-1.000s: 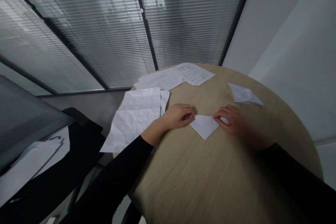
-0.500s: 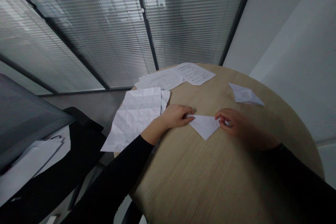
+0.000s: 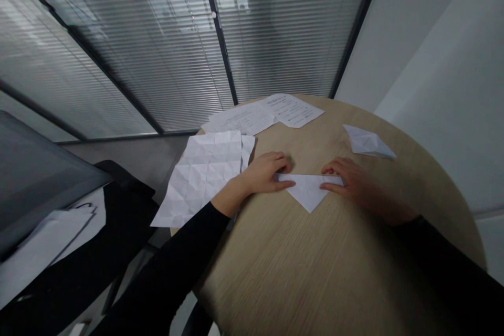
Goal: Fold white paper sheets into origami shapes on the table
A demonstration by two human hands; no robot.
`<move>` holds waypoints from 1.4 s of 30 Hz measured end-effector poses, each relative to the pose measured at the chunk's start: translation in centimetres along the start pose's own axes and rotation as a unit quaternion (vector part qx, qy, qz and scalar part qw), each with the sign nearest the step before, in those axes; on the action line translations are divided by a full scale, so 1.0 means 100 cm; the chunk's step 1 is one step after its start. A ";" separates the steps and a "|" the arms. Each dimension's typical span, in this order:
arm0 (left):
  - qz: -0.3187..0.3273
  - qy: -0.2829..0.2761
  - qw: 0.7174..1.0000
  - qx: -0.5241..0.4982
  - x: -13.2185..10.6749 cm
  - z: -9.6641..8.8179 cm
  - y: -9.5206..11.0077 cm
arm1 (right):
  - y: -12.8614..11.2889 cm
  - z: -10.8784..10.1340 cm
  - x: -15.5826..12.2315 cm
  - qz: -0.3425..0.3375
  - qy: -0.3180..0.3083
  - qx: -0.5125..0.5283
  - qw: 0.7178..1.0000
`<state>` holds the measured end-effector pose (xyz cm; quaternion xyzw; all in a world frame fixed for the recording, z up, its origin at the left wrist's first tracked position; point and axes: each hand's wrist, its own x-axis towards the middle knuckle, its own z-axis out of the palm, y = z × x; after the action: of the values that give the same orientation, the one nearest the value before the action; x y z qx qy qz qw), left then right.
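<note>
Blinds [image 3: 157,52] fill the far side of the room behind dark frames, with a pale wall [image 3: 444,79] to the right; the round worktop [image 3: 291,262] has a light wood grain. A folded paper triangle [image 3: 309,194] lies in the middle of the worktop, its point toward the near side and its long edge far; the left hand [image 3: 268,173] has its left end between thumb and fingers, the gap narrow; the right hand [image 3: 350,181] holds its right end likewise, thumb on top and fingers along the far edge. Creased sheets [image 3: 207,168] lie at the left, partly behind the left forearm; printed sheets [image 3: 293,110] lie beyond them at the far edge; a folded piece [image 3: 368,142] sits at the far right, well apart from the triangle; more papers [image 3: 47,247] lie on something black at the near left.
</note>
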<state>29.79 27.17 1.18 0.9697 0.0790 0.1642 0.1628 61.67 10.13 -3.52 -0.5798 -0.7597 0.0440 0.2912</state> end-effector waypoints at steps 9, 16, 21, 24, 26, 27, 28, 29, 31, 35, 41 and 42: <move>0.012 -0.001 1.000 -0.024 0.001 0.003 0.000 | -0.003 0.000 0.003 0.006 0.000 0.056 0.998; 0.012 -0.001 0.998 -0.067 0.000 0.005 -0.003 | -0.006 0.001 0.003 0.015 0.003 0.084 0.996; -0.008 0.021 0.990 -0.141 -0.001 0.008 -0.006 | -0.003 0.004 0.000 0.031 0.018 0.076 0.996; -0.023 0.012 0.986 -0.163 -0.001 0.008 -0.005 | -0.004 0.005 -0.001 0.040 0.025 0.080 0.996; -0.033 0.012 0.984 -0.173 -0.001 0.007 -0.003 | -0.005 0.004 0.000 0.043 0.032 0.087 0.995; -0.039 0.016 0.983 -0.179 -0.001 0.006 -0.003 | -0.006 0.003 0.000 0.044 0.035 0.088 0.994; -0.046 0.020 0.981 -0.185 -0.001 0.006 -0.002 | -0.006 0.002 0.001 0.046 0.038 0.088 0.994; -0.052 0.022 0.980 -0.193 -0.001 0.005 -0.001 | -0.007 0.001 0.001 0.047 0.038 0.087 0.994; -0.064 0.021 0.976 -0.206 -0.002 0.004 0.000 | -0.008 0.000 0.001 0.047 0.037 0.085 0.995; -0.083 0.015 0.968 -0.236 -0.002 0.004 0.001 | -0.013 -0.002 0.002 0.048 0.049 0.073 0.995; -0.095 -0.004 0.966 -0.241 -0.001 0.006 0.004 | -0.023 -0.009 0.004 0.030 0.068 0.059 0.996; -0.088 0.009 0.970 -0.227 0.000 0.005 0.005 | -0.025 -0.012 0.005 0.026 0.076 0.050 0.996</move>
<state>29.98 26.56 0.92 0.8952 0.1260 0.1717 0.3915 60.06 9.42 -1.33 -0.5855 -0.7171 0.0457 0.3754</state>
